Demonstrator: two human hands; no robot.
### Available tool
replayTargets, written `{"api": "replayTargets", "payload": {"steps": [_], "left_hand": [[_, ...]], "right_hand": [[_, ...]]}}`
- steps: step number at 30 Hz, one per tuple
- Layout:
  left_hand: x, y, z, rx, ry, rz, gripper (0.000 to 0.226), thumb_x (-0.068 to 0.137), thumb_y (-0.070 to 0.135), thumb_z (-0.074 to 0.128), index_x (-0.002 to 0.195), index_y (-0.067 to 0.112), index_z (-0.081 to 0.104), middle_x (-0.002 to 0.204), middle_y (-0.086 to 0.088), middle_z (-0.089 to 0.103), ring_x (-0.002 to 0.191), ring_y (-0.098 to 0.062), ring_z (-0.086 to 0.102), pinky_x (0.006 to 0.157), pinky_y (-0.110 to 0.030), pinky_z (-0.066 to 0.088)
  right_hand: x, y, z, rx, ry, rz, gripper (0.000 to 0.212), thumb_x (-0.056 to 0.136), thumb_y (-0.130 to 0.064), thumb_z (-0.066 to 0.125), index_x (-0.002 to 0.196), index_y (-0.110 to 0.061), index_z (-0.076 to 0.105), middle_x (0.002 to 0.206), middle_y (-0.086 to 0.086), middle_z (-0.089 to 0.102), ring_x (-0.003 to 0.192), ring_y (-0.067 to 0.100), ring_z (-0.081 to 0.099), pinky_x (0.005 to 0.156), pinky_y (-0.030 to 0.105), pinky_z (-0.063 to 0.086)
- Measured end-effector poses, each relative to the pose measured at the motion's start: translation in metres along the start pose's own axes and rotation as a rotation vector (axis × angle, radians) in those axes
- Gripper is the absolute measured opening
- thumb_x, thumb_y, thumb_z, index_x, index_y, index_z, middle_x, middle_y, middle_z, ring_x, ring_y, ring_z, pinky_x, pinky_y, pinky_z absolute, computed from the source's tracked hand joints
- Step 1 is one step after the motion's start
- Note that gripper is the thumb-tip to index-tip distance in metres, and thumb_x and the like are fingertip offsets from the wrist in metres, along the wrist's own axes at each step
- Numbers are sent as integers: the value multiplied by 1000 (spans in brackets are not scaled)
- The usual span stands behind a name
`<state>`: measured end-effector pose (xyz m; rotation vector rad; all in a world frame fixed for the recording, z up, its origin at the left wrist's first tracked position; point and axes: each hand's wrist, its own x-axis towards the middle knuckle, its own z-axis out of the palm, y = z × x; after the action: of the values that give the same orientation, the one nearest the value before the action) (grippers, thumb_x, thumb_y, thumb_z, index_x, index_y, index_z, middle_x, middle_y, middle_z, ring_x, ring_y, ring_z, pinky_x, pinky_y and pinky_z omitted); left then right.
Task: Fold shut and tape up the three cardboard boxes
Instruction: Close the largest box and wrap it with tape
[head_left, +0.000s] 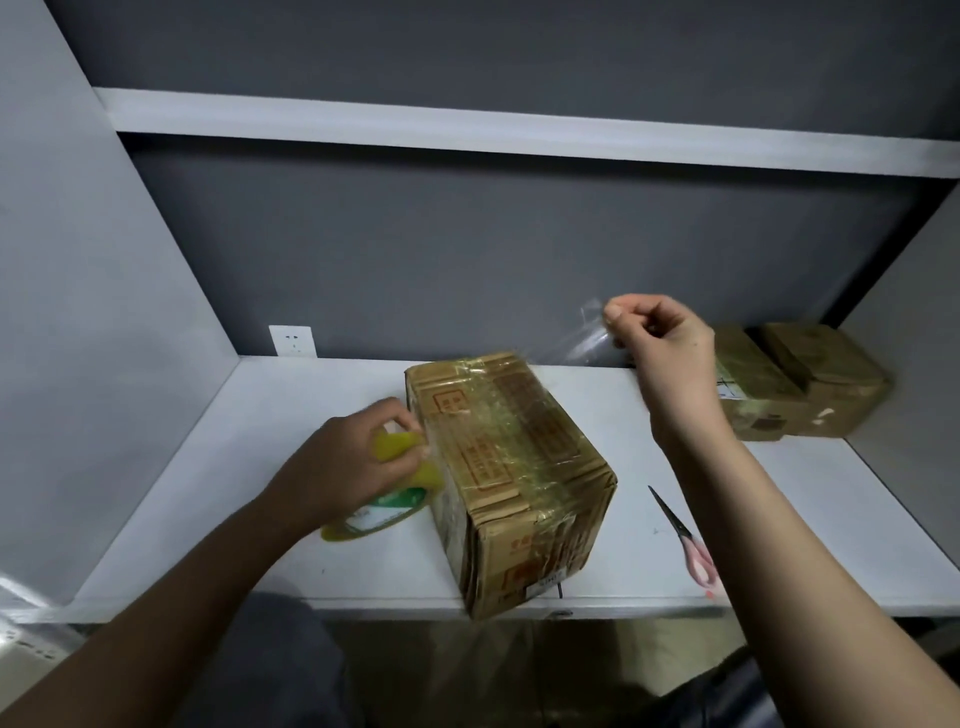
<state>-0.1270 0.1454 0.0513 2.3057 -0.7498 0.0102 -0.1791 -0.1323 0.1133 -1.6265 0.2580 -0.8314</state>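
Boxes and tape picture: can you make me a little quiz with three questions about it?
1. True or false: the scissors are in the right hand.
2. Which hand grips the tape roll? A) left B) right
3. Fill in: the raised hand pinches a clear strip of ____ above the middle box.

Key: 1 false, they lie on the white table. 2 A, the left hand. 3 tape.
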Motion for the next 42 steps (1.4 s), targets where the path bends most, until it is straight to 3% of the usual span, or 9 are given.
{"api": "replayTargets", "payload": {"steps": [3, 6, 9, 12, 15, 19, 25, 33, 42], "left_hand": [[2, -4, -2, -230, 3, -155, 17, 85, 31, 67, 95, 35, 54, 97, 17, 58, 82, -9, 61, 61, -16, 48], [-7, -11, 2, -352, -28, -178, 15, 88, 29, 63, 99, 34, 54, 101, 15, 59, 85, -12, 62, 61, -16, 49], [-15, -18, 4, -404, 45, -174, 20, 88, 24, 61, 104, 30, 53, 104, 13, 56, 86, -15, 61, 60, -14, 48], [-16, -20, 9, -272, 118, -166, 30, 85, 27, 66, 110, 28, 49, 97, 11, 56, 80, -16, 60, 61, -17, 48], [-13, -18, 12, 6, 73, -109, 38, 82, 39, 68, 109, 32, 41, 82, 11, 56, 68, -12, 58, 57, -11, 43], [-3, -16, 15, 175, 31, -104, 41, 82, 45, 67, 107, 34, 37, 87, 6, 59, 67, -13, 60, 56, -11, 44], [2, -17, 17, 388, -18, -94, 45, 80, 54, 65, 105, 36, 32, 87, 12, 54, 61, -11, 56, 54, -9, 38], [9, -18, 13, 473, 25, -123, 49, 80, 56, 63, 112, 30, 36, 87, 10, 54, 64, -13, 57, 62, -17, 44], [8, -23, 16, 424, -28, -170, 48, 80, 55, 64, 106, 32, 31, 88, 9, 55, 67, -14, 59, 64, -18, 45]], "right_hand": [[0, 14, -5, -15, -62, 156, 8, 87, -11, 67, 82, -17, 67, 77, 1, 58, 58, -1, 50, 57, 12, 40], [0, 30, -11, -16, -61, 264, 8, 84, -17, 72, 78, -20, 68, 72, -3, 60, 61, 3, 48, 60, 17, 40], [-4, 51, -16, -47, 9, 280, 6, 83, -15, 73, 79, -13, 69, 69, -3, 62, 52, -5, 50, 52, 9, 40], [-11, 72, -16, -82, 65, 269, 10, 82, -8, 73, 74, -10, 67, 69, -2, 63, 49, -9, 53, 52, 5, 40], [-14, 90, -17, -102, 61, 304, 9, 82, -8, 74, 75, -9, 68, 70, -2, 65, 55, -6, 58, 58, 8, 44], [-14, 104, -20, -153, 31, 354, 9, 83, -11, 73, 76, -10, 68, 71, -1, 66, 55, -1, 57, 53, 7, 43], [0, 99, -31, -214, -8, 324, 10, 85, -15, 71, 76, -12, 67, 70, -1, 65, 57, 8, 57, 53, 19, 45], [5, 95, -26, -178, 17, 272, 12, 85, -15, 71, 74, -14, 66, 68, -5, 62, 55, 2, 51, 51, 15, 43], [-3, 119, -26, -149, -56, 420, 14, 87, -16, 69, 74, -15, 63, 70, -1, 63, 63, 11, 51, 59, 23, 43]]}}
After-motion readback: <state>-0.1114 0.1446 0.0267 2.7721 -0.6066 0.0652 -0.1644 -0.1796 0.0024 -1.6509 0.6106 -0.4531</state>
